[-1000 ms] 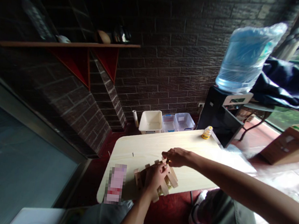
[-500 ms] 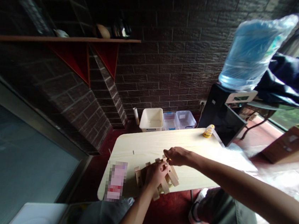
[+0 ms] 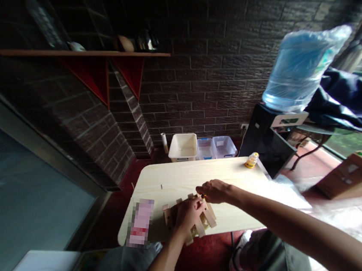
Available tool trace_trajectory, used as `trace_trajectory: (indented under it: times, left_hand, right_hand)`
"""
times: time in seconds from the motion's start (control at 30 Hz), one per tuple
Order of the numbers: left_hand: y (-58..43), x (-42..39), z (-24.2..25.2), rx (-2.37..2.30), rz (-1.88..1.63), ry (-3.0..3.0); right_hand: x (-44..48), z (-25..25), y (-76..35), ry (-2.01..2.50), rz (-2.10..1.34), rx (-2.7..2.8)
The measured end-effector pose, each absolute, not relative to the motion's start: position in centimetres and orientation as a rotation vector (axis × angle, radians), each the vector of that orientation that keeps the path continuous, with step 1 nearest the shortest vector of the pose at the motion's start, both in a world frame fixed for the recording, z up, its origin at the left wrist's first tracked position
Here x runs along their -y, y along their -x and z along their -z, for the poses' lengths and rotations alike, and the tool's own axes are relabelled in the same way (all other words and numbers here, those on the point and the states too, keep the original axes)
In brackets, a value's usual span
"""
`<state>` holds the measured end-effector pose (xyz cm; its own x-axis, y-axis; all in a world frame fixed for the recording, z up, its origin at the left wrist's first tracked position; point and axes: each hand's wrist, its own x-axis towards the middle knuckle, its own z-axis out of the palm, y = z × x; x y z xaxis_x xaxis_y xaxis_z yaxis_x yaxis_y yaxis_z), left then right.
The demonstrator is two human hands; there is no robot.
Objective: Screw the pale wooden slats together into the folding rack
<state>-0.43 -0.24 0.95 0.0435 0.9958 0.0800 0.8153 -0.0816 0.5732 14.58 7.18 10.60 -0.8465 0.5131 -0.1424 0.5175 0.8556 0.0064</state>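
A small wooden slatted frame (image 3: 200,227) lies at the near edge of the pale table. My left hand (image 3: 189,214) rests over its middle, fingers curled closed on the wood. Just beyond, my right hand (image 3: 213,191) is closed around a small tool with a yellow part (image 3: 204,196), at the frame's far edge. Most of this tool is hidden by my fingers, so its exact kind does not show. Both hands are close together, nearly touching. Yellowish material shows between the slats on the near right side.
On the table (image 3: 164,172) lie a small dark piece (image 3: 161,187) and a blurred-out pink item (image 3: 141,222). A yellow-and-clear container (image 3: 252,160) stands at the far right corner. Behind are a cream bin (image 3: 183,146), clear plastic boxes (image 3: 223,147) and a water dispenser (image 3: 262,133).
The head view has shifted slightly. My right hand has turned a little at the frame's far edge; my left hand stays on the wood.
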Motion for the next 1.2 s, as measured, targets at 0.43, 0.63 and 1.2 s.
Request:
trace_trajectory:
  times: [0.43,0.63,1.2]
  left_hand:
    - [0.6,0.2,-0.7,-1.831,-0.655,-1.943]
    - [0.4,0.7,-1.4,-1.836,-0.659,-1.973]
    - [0.8,-0.2,0.2,-1.838,-0.665,-1.975]
  right_hand:
    - [-7.7,-9.3,-14.2,-0.888,0.045,-2.871]
    - [-7.7,-10.8,-14.6,-0.791,0.112,-2.862]
    - [-8.6,-9.0,-14.7,-0.862,0.087,-2.855]
